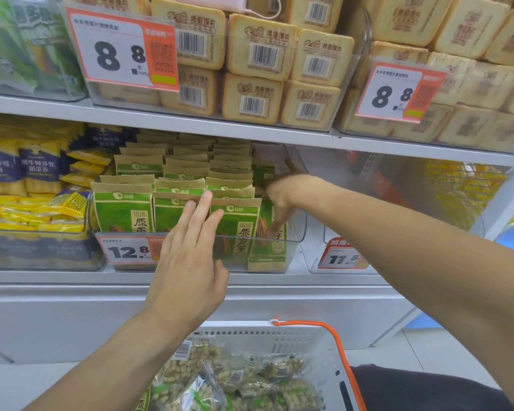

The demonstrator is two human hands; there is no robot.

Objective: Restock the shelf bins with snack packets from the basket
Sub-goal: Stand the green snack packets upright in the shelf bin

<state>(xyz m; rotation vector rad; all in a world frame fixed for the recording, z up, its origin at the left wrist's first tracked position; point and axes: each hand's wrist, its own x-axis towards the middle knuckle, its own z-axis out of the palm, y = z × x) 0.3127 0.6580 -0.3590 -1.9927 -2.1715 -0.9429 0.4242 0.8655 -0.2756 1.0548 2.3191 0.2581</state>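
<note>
Shop shelving fills the view; nearest, a white basket (324,345) (orange handle) holds clear snack packets (235,378). Above it, the left hand (187,256) lies flat-fingered against green packets (122,209) in the clear bin (297,229). Farther in, the right hand (279,194) grips one green packet there.

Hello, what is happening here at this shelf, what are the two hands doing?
A person is restocking a clear shelf bin with green snack packets. The left hand is open, its straight fingers pressing against the front packets. The right hand reaches into the bin's right end, fingers on a packet standing there; its grip is partly hidden. Below, the white basket with an orange handle holds more clear packets of snacks.
</note>
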